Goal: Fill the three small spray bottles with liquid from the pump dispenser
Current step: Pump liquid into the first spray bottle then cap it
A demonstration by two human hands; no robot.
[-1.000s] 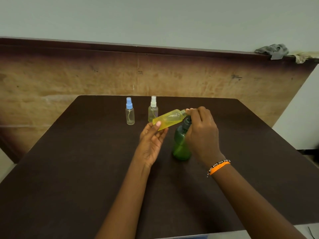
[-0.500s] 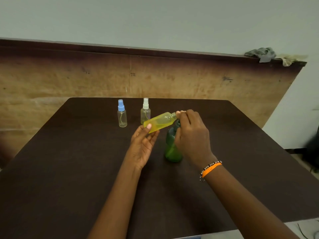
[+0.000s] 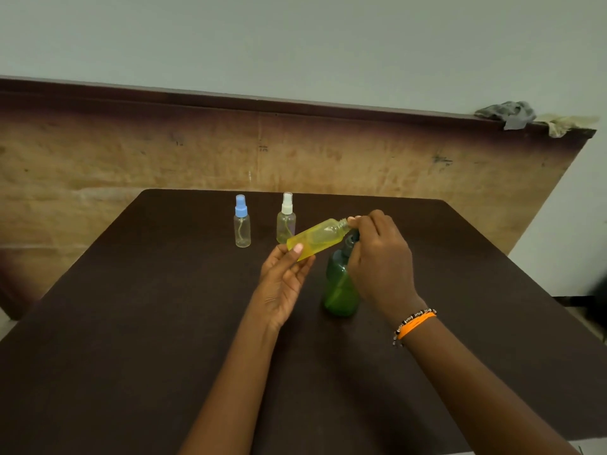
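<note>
We hold the yellow bottle [image 3: 317,237] tilted in our left hand [image 3: 285,280], thumb and fingertips pinching its lower end, its uncapped threaded neck pointing right toward the head of the green pump dispenser [image 3: 341,284], which stands on the dark table [image 3: 131,323]. Over the last second little has changed: the bottle has kept the same slant and its neck has stayed against the fingertips of our right hand [image 3: 381,257], whose fingers are curled over the dispenser's top; whether they grip the pump head or merely press it we cannot tell, since the hand hides the nozzle. No stream of liquid is visible, so we judge that the filling of this bottle is under way or about to begin, with nozzle and neck being lined up. Behind, the blue-capped spray bottle [image 3: 242,221] and the white-capped spray bottle [image 3: 286,218] stand upright and closed, well apart from our hands, so two of the three appear to remain unfilled
</note>
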